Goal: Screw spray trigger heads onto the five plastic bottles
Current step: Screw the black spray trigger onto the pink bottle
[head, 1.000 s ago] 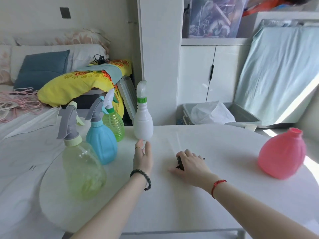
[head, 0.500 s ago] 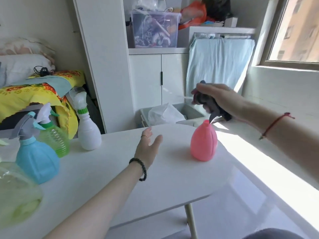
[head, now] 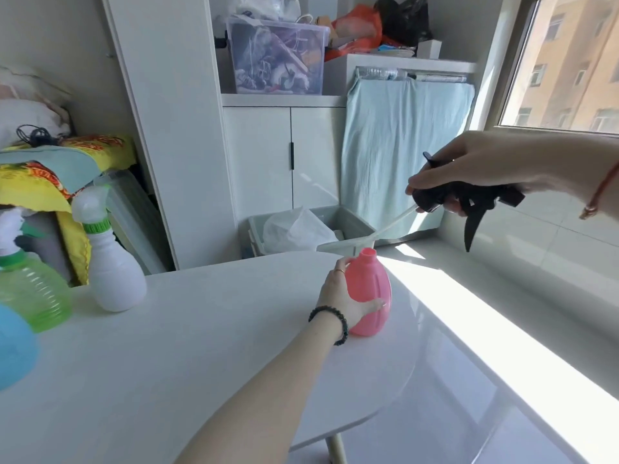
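A pink bottle (head: 373,289) with an open neck stands near the right end of the white table (head: 201,346). My left hand (head: 341,296) wraps around its left side. My right hand (head: 485,169) holds a black spray trigger head (head: 462,199) in the air up and to the right of the bottle. Its clear dip tube (head: 392,222) slants down toward the bottle's mouth. At the left stand a white bottle (head: 114,272), a green bottle (head: 30,289) and a blue bottle (head: 13,349), the first two with trigger heads on; the blue bottle's top is out of frame.
A grey bin (head: 321,226) with a white bag sits on the floor behind the table. A white cabinet (head: 284,155) carries a clear storage box (head: 274,58). A sunlit window ledge (head: 522,296) runs along the right. Yellow bedding (head: 50,172) lies at the left.
My left hand moved right and took hold of the pink bottle. My right hand lifted the black trigger head further right and higher, and the dip tube now shows.
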`<act>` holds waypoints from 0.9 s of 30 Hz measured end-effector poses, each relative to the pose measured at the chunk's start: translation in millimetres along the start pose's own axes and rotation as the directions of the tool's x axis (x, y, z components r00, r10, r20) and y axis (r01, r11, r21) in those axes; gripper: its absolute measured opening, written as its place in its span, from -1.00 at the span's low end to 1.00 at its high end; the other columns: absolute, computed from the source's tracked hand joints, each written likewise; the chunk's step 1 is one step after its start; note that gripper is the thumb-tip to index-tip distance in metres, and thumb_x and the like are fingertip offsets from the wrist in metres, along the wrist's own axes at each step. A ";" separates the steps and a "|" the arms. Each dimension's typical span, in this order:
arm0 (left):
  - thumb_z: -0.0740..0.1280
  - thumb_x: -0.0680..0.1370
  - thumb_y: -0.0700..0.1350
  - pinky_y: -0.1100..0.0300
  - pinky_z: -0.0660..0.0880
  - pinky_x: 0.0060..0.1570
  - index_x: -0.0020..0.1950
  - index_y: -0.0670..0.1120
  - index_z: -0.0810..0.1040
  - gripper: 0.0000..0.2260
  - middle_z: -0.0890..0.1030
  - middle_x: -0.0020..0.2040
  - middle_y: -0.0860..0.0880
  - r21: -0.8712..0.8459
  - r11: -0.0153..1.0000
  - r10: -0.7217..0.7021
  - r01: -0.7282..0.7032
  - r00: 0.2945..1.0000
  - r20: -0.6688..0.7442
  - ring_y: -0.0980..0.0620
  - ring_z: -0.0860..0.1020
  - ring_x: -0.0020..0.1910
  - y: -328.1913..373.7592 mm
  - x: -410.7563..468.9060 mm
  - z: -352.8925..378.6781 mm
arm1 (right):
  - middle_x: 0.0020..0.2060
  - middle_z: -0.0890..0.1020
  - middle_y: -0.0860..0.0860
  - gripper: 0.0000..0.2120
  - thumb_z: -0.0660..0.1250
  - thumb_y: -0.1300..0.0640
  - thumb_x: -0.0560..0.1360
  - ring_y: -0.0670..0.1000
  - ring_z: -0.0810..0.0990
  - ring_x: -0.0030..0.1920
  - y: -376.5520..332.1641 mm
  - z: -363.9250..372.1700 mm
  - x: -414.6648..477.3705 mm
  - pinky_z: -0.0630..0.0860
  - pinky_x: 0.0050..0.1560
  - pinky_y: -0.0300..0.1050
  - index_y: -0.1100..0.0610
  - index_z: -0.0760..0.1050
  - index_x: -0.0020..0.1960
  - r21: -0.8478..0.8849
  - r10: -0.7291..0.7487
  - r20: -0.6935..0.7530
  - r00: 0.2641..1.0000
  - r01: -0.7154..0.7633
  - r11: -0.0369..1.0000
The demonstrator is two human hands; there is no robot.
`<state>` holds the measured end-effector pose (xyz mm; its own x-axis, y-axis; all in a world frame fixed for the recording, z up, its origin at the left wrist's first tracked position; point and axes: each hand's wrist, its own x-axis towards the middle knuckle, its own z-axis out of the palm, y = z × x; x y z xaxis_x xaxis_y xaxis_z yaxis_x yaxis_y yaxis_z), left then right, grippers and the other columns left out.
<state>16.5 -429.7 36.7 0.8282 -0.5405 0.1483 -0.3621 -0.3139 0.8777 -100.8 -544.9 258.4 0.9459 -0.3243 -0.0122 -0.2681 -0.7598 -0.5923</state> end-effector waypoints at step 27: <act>0.50 0.27 0.07 0.13 0.32 0.27 0.08 0.48 0.13 -0.35 0.33 0.29 0.15 0.108 0.989 -0.096 0.099 0.995 -0.036 0.04 0.33 0.31 -91.4 -154.9 -229.0 | -0.04 0.53 0.07 -0.70 0.33 0.27 0.38 0.00 0.43 -0.23 -171.9 235.0 13.4 0.32 -0.48 -0.32 0.14 0.46 0.11 -0.402 -0.557 0.445 0.701 0.712 0.576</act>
<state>19.2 -138.5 37.8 0.8737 -0.4798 0.0798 -0.3223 -0.4481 0.8339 0.9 -286.2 170.8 0.8942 0.4462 -0.0375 0.4455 -0.8949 -0.0260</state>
